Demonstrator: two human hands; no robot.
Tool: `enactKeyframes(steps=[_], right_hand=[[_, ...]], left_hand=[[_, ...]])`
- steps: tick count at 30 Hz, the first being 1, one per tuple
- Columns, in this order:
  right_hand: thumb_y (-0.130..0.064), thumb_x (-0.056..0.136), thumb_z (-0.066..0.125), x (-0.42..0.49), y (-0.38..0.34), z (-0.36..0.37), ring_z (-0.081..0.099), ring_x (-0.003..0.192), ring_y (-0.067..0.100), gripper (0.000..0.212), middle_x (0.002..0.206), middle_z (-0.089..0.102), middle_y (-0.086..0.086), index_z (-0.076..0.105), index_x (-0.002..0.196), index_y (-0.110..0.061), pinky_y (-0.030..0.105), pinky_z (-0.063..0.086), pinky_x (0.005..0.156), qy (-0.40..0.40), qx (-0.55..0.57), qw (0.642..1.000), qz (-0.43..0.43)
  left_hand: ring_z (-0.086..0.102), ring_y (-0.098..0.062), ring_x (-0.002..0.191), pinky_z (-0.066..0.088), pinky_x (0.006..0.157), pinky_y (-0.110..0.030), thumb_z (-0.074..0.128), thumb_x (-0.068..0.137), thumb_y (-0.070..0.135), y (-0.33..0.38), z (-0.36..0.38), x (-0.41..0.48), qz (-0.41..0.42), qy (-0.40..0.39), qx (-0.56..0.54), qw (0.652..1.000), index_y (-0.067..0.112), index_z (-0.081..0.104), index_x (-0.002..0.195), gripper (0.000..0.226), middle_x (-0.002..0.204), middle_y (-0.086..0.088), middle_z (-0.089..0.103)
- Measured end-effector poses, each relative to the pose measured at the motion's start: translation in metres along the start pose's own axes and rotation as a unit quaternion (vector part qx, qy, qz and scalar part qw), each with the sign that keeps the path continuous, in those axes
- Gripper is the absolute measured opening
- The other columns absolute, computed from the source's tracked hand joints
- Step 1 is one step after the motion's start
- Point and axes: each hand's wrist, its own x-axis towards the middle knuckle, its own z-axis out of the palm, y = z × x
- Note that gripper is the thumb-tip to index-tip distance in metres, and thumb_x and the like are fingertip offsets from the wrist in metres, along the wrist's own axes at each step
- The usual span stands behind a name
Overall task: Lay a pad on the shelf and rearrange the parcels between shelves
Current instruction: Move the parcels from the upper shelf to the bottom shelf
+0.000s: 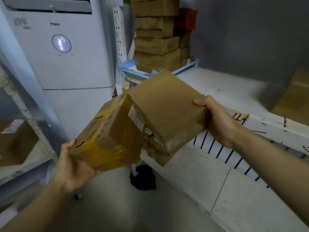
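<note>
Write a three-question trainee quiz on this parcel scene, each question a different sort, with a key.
1. True or false: each hand holds its own parcel.
2. Which parcel carries yellow tape? A) the one in the left hand B) the one in the right hand C) neither
3. Fill in: the tall stack of boxes at the back stands on a ___ pad.

Key:
1. True. The left hand grips the taped parcel; the right hand grips the plain parcel.
2. A.
3. Blue. The pad shows under the stack, beside the air conditioner.
</note>
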Motion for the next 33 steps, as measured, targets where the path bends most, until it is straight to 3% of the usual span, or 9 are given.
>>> enactKeyframes(steps=[2,7,11,15,20,25,29,33], right_hand=[[-0.038,0.094,0.057,0.005,0.02,0.007,0.066,0.095,0.023,0.016,0.099,0.072,-0.001,0.068,0.096,-0.026,0.044,0.049,0.094,-0.007,-0.011,1.0,0.027],[-0.041,0.093,0.059,0.02,0.084,0.01,0.068,0.104,0.029,0.021,0.107,0.074,0.004,0.07,0.103,-0.027,0.052,0.049,0.104,0.009,0.014,0.992,0.125],[-0.038,0.093,0.059,0.033,0.141,0.0,0.068,0.103,0.028,0.021,0.105,0.073,0.005,0.067,0.107,-0.026,0.05,0.052,0.1,0.07,0.093,0.97,0.213],[-0.032,0.089,0.061,0.046,0.2,-0.018,0.065,0.108,0.032,0.026,0.115,0.068,0.01,0.06,0.114,-0.026,0.055,0.052,0.099,0.168,0.206,0.919,0.289],[-0.036,0.083,0.068,0.067,0.269,-0.033,0.057,0.111,0.031,0.026,0.117,0.057,0.007,0.055,0.105,-0.03,0.052,0.051,0.1,0.261,0.201,0.868,0.372],[-0.048,0.063,0.075,0.098,0.324,-0.034,0.057,0.114,0.032,0.069,0.128,0.056,0.01,0.056,0.125,-0.024,0.049,0.051,0.097,0.281,0.166,0.848,0.416],[-0.049,0.067,0.076,0.128,0.361,-0.034,0.058,0.113,0.03,0.071,0.125,0.057,0.009,0.054,0.13,-0.024,0.048,0.053,0.097,0.289,0.166,0.84,0.428],[-0.051,0.043,0.082,0.161,0.397,-0.035,0.06,0.113,0.031,0.095,0.127,0.059,0.008,0.054,0.131,-0.027,0.049,0.055,0.094,0.302,0.179,0.827,0.438]], left_hand=[[0.051,-0.047,0.13,0.042,0.095,-0.069,0.05,0.079,0.057,-0.007,-0.004,0.004,0.007,0.026,0.005,1.0,0.034,0.054,0.141,0.067,0.145,-0.012,0.057],[0.055,-0.043,0.123,0.054,0.083,-0.059,0.041,0.088,0.067,-0.032,-0.02,0.029,-0.015,0.134,0.054,0.989,0.036,0.058,0.136,0.06,0.138,-0.01,0.061],[0.056,-0.041,0.122,0.05,0.087,-0.06,0.039,0.091,0.065,-0.057,-0.035,0.055,-0.053,0.159,0.063,0.984,0.038,0.059,0.131,0.053,0.135,-0.008,0.063],[0.061,-0.039,0.119,0.053,0.086,-0.063,0.038,0.092,0.063,-0.079,-0.06,0.087,-0.111,0.158,0.059,0.979,0.039,0.068,0.125,0.05,0.131,-0.004,0.068],[0.058,-0.034,0.126,0.04,0.103,-0.067,0.051,0.085,0.059,-0.104,-0.088,0.125,-0.164,0.205,0.051,0.964,0.039,0.063,0.131,0.052,0.136,0.0,0.065],[0.061,-0.032,0.123,0.044,0.1,-0.066,0.052,0.086,0.057,-0.12,-0.101,0.16,-0.175,0.221,0.075,0.956,0.036,0.063,0.132,0.052,0.133,0.0,0.067],[0.06,-0.036,0.124,0.036,0.104,-0.072,0.052,0.087,0.056,-0.133,-0.117,0.18,-0.196,0.224,0.059,0.953,0.035,0.063,0.131,0.05,0.131,-0.004,0.068],[0.063,-0.037,0.114,0.041,0.102,-0.066,0.05,0.089,0.054,-0.146,-0.128,0.198,-0.223,0.259,0.069,0.937,0.033,0.069,0.116,0.039,0.121,-0.006,0.072]])
